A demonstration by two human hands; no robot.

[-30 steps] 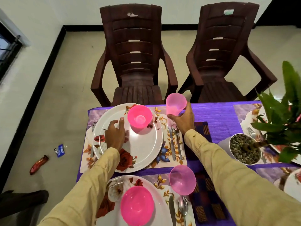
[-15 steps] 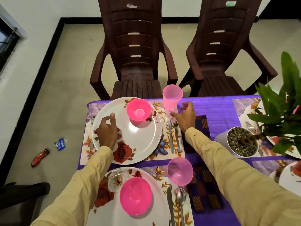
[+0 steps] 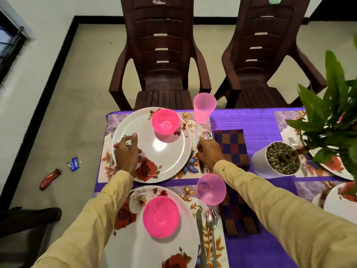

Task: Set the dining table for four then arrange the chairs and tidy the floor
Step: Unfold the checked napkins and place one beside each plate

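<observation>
My left grip [image 3: 126, 151] lies on the left rim of the far plate [image 3: 154, 149] with the fingers curled, and it seems to grasp that rim. My right grip [image 3: 208, 151] is curled down over the knife [image 3: 201, 168] and the spoon [image 3: 206, 134] at the right side of this plate. The back of the hand hides the fingertips, so I cannot tell if it pinches the cutlery or only touches it.

The far setting is on the bench [image 3: 251, 122], at the edge in front of the left chair [image 3: 161, 55]. I judge it almost complete.

The first risk is the pink bowl [image 3: 165, 121]. It stands on the far part of the plate, not in the middle, so if I pull or turn the plate quickly it may slide to the rim. The second risk is the pink tumbler [image 3: 204, 108]. It stands upright close to the far edge of the bench, just beyond my right grip. It looks light, and a careless lift of the wrist could knock it to the floor. The near tumbler [image 3: 211, 188] sits just beside my right sleeve [image 3: 251, 190] and could be swept when I draw back. Two wrappers [image 3: 74, 163] lie on the floor, not yet picked up.
</observation>
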